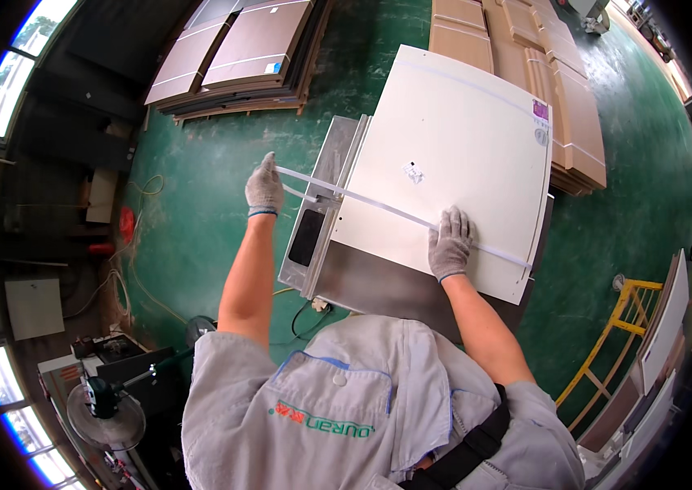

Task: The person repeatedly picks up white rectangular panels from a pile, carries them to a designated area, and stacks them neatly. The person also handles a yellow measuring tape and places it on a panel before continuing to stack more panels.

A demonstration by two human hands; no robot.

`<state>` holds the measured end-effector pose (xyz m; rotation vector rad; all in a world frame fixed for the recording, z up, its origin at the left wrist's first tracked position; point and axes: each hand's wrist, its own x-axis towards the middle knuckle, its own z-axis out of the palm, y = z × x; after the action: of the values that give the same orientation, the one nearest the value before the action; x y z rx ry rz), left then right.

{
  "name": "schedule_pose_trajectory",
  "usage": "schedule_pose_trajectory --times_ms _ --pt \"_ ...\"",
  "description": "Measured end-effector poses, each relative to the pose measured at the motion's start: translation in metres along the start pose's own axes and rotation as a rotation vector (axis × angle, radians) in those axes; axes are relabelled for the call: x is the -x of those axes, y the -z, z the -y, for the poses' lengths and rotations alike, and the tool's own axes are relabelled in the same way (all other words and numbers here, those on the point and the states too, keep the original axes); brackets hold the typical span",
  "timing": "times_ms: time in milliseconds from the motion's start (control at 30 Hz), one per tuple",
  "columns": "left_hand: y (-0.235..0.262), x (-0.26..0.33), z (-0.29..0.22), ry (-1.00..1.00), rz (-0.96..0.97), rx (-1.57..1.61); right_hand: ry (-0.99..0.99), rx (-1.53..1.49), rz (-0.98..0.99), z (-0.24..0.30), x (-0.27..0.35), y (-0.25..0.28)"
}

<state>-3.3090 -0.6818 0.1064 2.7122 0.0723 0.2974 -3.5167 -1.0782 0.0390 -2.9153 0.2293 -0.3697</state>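
Observation:
A white plastic strap [379, 204] runs across a large white panel [460, 155] lying flat in front of me. My left hand [265, 188], in a grey knitted glove, is closed on the strap's end, out past the panel's left edge. My right hand [451, 243], gloved alike, lies flat with its fingers stretched over the strap and the panel. Along the panel's left side stands a metal strapping machine [313, 216] with a dark window on top. A small label [413, 171] is stuck near the panel's middle.
Strapped stacks of brown boards [256, 49] rest at the far left, with flat brown cartons [566, 106] at the far right. A yellow metal frame [620, 327] holds panels at the right. A fan [107, 412] stands at the lower left, and cables [129, 253] trail over the green floor.

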Motion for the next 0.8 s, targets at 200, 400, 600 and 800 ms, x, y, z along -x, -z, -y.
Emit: schedule_pose_trajectory --times_ms 200,400,600,800 --pt "-0.022 -0.014 0.033 0.009 -0.022 0.237 -0.018 0.021 0.01 -0.001 -0.002 0.0" --pt "-0.036 -0.006 0.024 0.138 -0.109 0.394 -0.016 0.018 0.043 0.001 -0.002 0.0" --pt "-0.026 -0.016 0.017 0.031 -0.069 0.333 -0.012 0.022 0.038 0.001 -0.002 -0.001" --pt "-0.072 0.008 0.035 0.101 -0.019 0.353 -0.005 0.032 0.04 0.005 -0.004 0.002"
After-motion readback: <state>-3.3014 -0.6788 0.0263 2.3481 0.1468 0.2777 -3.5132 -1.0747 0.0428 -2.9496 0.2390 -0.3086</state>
